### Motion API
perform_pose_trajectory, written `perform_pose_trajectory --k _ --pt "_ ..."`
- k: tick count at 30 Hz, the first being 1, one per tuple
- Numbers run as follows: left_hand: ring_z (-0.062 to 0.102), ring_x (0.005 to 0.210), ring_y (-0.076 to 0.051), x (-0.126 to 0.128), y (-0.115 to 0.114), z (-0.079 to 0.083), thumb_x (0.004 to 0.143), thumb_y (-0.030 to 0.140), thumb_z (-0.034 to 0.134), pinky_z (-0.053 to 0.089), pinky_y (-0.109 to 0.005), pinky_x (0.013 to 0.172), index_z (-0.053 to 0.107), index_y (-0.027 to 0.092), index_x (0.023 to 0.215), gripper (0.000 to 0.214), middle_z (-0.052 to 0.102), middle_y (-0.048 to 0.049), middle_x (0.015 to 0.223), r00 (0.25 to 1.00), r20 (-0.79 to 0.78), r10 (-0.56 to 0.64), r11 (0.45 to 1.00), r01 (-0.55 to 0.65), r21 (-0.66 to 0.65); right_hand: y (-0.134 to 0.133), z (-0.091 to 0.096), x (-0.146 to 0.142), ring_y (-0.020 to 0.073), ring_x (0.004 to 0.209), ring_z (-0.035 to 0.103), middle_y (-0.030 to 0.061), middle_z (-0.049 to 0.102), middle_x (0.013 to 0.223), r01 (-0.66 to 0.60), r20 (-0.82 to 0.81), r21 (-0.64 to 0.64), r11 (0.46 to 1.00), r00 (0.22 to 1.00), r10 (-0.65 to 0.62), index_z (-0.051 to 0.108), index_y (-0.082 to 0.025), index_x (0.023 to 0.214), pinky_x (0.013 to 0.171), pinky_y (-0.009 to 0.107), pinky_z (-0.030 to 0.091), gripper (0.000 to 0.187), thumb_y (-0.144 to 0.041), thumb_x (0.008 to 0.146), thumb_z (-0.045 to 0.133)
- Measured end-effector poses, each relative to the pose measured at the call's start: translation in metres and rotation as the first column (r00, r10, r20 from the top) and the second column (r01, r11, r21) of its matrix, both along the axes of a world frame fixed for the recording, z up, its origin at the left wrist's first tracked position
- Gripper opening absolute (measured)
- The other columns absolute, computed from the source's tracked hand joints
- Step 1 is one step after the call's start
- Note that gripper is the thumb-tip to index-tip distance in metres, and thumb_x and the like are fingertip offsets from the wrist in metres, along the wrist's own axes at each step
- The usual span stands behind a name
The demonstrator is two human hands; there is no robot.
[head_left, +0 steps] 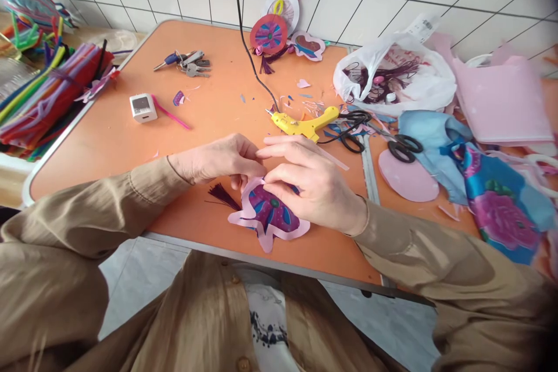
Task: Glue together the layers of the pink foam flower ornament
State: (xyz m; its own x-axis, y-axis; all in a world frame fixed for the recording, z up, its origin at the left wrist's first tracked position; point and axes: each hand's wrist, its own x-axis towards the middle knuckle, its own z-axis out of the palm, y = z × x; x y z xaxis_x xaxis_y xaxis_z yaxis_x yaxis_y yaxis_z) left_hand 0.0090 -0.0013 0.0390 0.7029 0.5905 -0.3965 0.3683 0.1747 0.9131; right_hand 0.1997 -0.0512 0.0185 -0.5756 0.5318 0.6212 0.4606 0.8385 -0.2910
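A fabric flower ornament (275,209), purple and blue with a wavy pink border and a green centre, lies near the table's front edge. My left hand (222,161) is closed, its thumb and curled fingers at the ornament's upper left edge. Bent over the upper right side, my right hand (311,183) has its fingertips together at the top edge and covers part of the purple cloth. The spot where the fingertips meet is partly hidden. A dark tassel (224,196) sticks out to the left, below my left hand.
Beyond my hands lies a yellow hot glue gun (300,125) with its cord. Black-handled scissors (405,148), blue floral cloth (501,203) and a white plastic bag (405,93) are to the right. Keys (187,63), a white charger (143,108) and pipe cleaners (56,93) are leftward.
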Motion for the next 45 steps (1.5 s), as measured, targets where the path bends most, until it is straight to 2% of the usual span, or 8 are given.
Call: perform_pose_trajectory --k 11,16,23,27,33,40,42,45 --pt "0.061 0.057 -0.011 0.002 -0.008 -0.012 0.076 0.05 0.073 0.051 -0.022 0.056 0.071 0.01 0.075 0.04 0.069 -0.0052 0.066 0.988 0.147 0.034 0.998 -0.025 -0.066 -0.007 0.0 0.01 0.0187 0.084 0.066 0.0079 0.071 0.095 0.112 0.036 -0.13 0.985 0.993 -0.108 0.064 -0.017 0.072 0.075 0.034 0.052 0.019 -0.014 0.088 0.054" --pt "0.066 0.062 -0.013 0.001 -0.009 -0.015 0.067 0.033 0.083 0.054 -0.024 0.062 0.074 0.012 0.087 0.03 0.073 -0.0043 0.074 0.995 0.095 -0.028 0.999 0.03 -0.026 0.0 0.008 0.012 0.0156 0.07 0.066 0.003 0.071 0.076 0.101 -0.031 -0.363 0.926 0.992 -0.121 0.062 -0.018 0.067 0.066 0.031 0.053 0.017 -0.012 0.082 0.058" --pt "0.067 0.071 -0.013 0.006 -0.017 -0.013 0.071 0.021 0.075 0.055 -0.023 0.066 0.068 0.012 0.091 0.022 0.073 -0.0044 0.084 0.985 0.173 0.006 0.976 -0.043 0.213 0.02 0.019 0.027 0.0127 0.056 0.066 -0.0006 0.07 0.065 -0.062 -0.158 -0.809 0.585 0.981 -0.115 0.066 -0.02 0.068 0.055 0.027 0.055 0.01 -0.022 0.078 0.065" --pt "0.062 0.062 -0.009 0.006 -0.024 -0.007 0.073 0.019 0.072 0.05 -0.019 0.055 0.057 0.014 0.087 0.021 0.067 0.0002 0.072 0.983 0.181 0.02 0.916 -0.09 0.39 0.027 0.019 0.033 0.0117 0.054 0.065 -0.0001 0.071 0.065 -0.152 -0.193 -0.893 0.423 0.98 -0.055 0.07 -0.019 0.072 0.052 0.026 0.054 0.013 -0.031 0.072 0.073" --pt "0.057 0.059 -0.008 0.005 -0.028 0.0 0.074 0.02 0.066 0.047 -0.018 0.052 0.053 0.016 0.081 0.015 0.06 0.0021 0.067 0.992 0.124 -0.002 0.844 -0.065 0.533 0.023 0.022 0.031 0.0109 0.057 0.063 -0.0019 0.069 0.064 -0.194 -0.169 -0.858 0.476 0.981 0.096 0.07 -0.019 0.073 0.055 0.027 0.053 0.008 -0.025 0.076 0.068" --pt "0.057 0.061 -0.009 0.004 -0.027 -0.003 0.076 0.024 0.066 0.048 -0.02 0.055 0.056 0.016 0.078 0.014 0.061 0.0008 0.069 0.995 0.094 0.015 0.796 -0.069 0.601 0.023 0.022 0.028 0.0107 0.053 0.06 -0.0028 0.065 0.058 -0.222 -0.198 -0.877 0.426 0.975 0.102 0.067 -0.02 0.067 0.052 0.027 0.051 0.008 -0.022 0.075 0.065" --pt "0.058 0.066 -0.011 0.004 -0.027 -0.004 0.077 0.025 0.067 0.049 -0.022 0.06 0.058 0.015 0.078 0.014 0.063 -0.0015 0.075 0.992 0.097 0.076 0.699 -0.122 0.704 0.022 0.021 0.026 0.0103 0.051 0.056 -0.0033 0.063 0.055 -0.203 -0.209 -0.845 0.495 0.977 0.044 0.064 -0.021 0.063 0.049 0.026 0.047 0.012 -0.023 0.075 0.064" --pt "0.05 0.06 -0.009 0.003 -0.03 -0.003 0.081 0.029 0.066 0.043 -0.023 0.056 0.058 0.016 0.068 0.02 0.059 -0.0011 0.07 0.974 0.133 0.182 0.412 -0.198 0.889 0.017 0.021 0.023 0.0092 0.049 0.052 -0.004 0.058 0.053 -0.086 -0.203 -0.762 0.642 0.973 -0.11 0.06 -0.021 0.06 0.045 0.024 0.041 0.017 -0.023 0.077 0.062"
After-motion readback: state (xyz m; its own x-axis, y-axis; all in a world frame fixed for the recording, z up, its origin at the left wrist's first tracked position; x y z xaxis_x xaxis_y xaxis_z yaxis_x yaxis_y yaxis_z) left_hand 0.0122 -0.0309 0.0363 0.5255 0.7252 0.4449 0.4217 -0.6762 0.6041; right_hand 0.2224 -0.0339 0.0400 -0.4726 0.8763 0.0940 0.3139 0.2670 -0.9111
